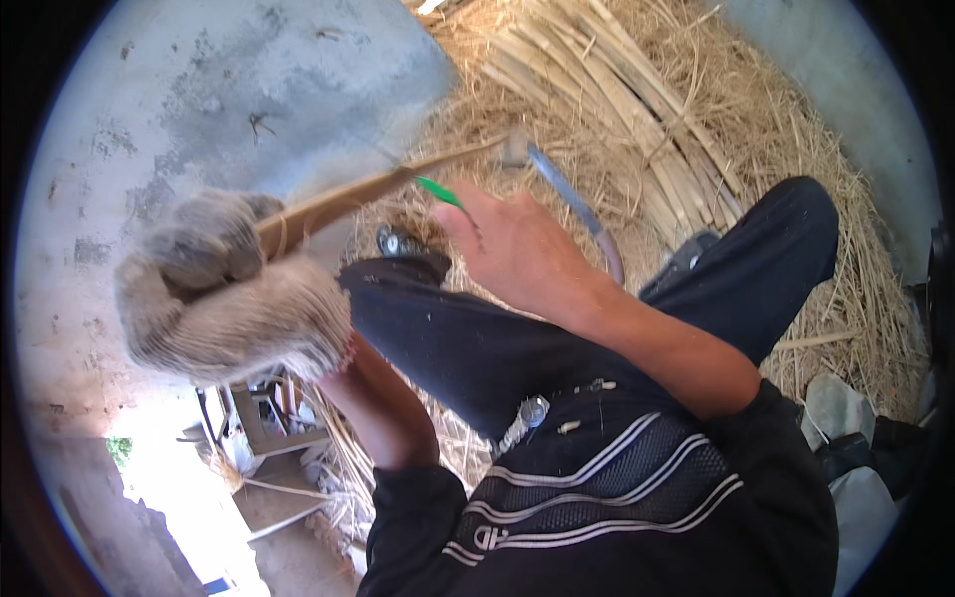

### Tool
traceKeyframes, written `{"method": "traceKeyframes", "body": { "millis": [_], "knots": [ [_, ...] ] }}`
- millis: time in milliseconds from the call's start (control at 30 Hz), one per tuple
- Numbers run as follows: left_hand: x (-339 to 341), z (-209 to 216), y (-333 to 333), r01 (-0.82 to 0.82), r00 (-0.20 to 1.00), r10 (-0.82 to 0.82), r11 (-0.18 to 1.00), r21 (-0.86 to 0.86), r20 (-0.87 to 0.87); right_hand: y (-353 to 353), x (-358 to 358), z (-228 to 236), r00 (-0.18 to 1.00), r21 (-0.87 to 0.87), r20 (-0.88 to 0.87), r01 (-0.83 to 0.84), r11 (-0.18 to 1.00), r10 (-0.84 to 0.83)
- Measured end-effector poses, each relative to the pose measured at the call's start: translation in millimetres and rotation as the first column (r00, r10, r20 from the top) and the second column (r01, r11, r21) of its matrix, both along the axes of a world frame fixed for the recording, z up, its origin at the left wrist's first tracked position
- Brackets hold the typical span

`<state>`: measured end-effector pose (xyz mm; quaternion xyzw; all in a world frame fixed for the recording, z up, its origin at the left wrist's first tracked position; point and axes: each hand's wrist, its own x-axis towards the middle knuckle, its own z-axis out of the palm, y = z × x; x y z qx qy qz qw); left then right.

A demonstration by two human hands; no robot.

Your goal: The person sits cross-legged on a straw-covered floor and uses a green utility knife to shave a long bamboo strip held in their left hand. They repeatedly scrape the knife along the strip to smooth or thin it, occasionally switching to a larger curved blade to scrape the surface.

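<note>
My left hand [224, 289], in a grey knit glove, is wrapped round one end of a long tan strip of bamboo or wood [333, 212]. The strip slants up and to the right, tapering toward its far end. Bare and closed, my right hand [517, 249] grips a green-ended tool [438, 191] whose green part meets the strip's lower edge. The rest of that tool is hidden by my fingers, so its kind does not show. Just right of this hand is a curved grey metal piece [577, 204]; whether it joins the tool I cannot tell.
A bundle of long split strips [637, 109] lies on thick straw-like shavings [497, 60] beyond my legs. My dark-trousered legs [448, 328] are bent before me. A watch-like object [532, 413] rests at my lap. A stained wall [288, 80] stands left; a wooden frame [259, 418] is lower left.
</note>
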<state>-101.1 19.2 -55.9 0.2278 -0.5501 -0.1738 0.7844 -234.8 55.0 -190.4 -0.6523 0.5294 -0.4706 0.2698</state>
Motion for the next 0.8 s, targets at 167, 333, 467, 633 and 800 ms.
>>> {"method": "traceKeyframes", "body": {
  "millis": [167, 333, 467, 633, 800],
  "knots": [
    [6, 5, -2, 0.008, 0.999, -0.006, 0.999, -0.038, 0.049, -1, 17, 5, 0.999, -0.049, -0.031, -0.022, 0.999, 0.021],
    [7, 4, -4, 0.064, 0.996, -0.057, 0.993, -0.094, 0.075, -21, 13, -41, 0.983, -0.17, -0.134, 0.099, 0.98, -0.123],
    [2, 1, 8, -0.081, 0.994, 0.08, 0.997, -0.012, -0.072, 6, 24, 14, 0.992, -0.008, 0.06, -0.114, 0.993, 0.114],
    [15, -1, -5, -0.461, 0.877, 0.455, 0.888, 0.001, -0.153, -10, 49, -1, 0.998, -0.031, -0.06, 0.026, 0.999, -0.028],
    [39, 4, 0, -0.363, 0.915, 0.371, 0.928, 0.079, -0.159, -38, 64, -30, 0.964, -0.023, -0.263, 0.03, 0.999, -0.035]
  ]
}}
